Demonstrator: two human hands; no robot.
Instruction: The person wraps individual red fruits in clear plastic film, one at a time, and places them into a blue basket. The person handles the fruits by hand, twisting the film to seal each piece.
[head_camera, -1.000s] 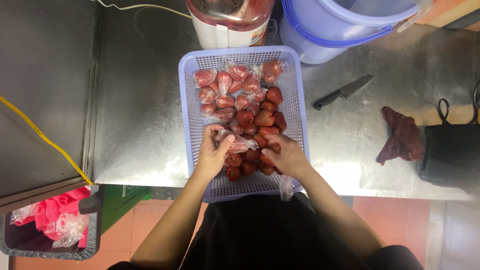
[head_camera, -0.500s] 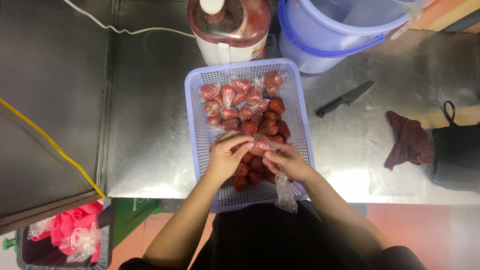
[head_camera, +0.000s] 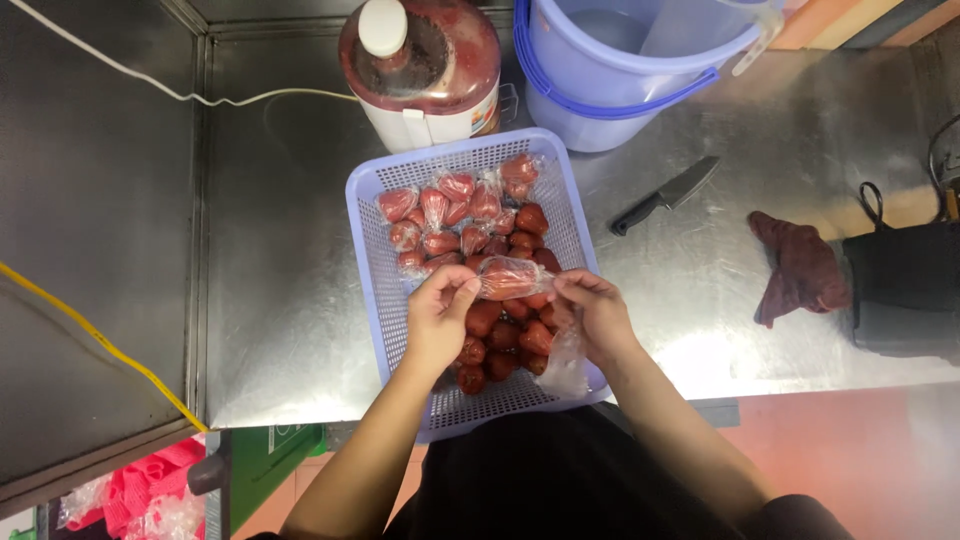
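carefully now: left hand (head_camera: 437, 318) and right hand (head_camera: 598, 312) pinch a plastic-wrapped red fruit (head_camera: 510, 277) over the lavender basket (head_camera: 385, 300); best to peel the wrap gently so nothing bruises.

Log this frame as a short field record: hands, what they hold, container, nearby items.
left hand: holds one end of a wrapped red fruit
right hand: at the fruit's other end; loose clear wrap hangs below it
container: lilac plastic basket of red fruits, some wrapped
nearby: knife, dark red cloth, lilac bucket, juicer
surface: steel counter
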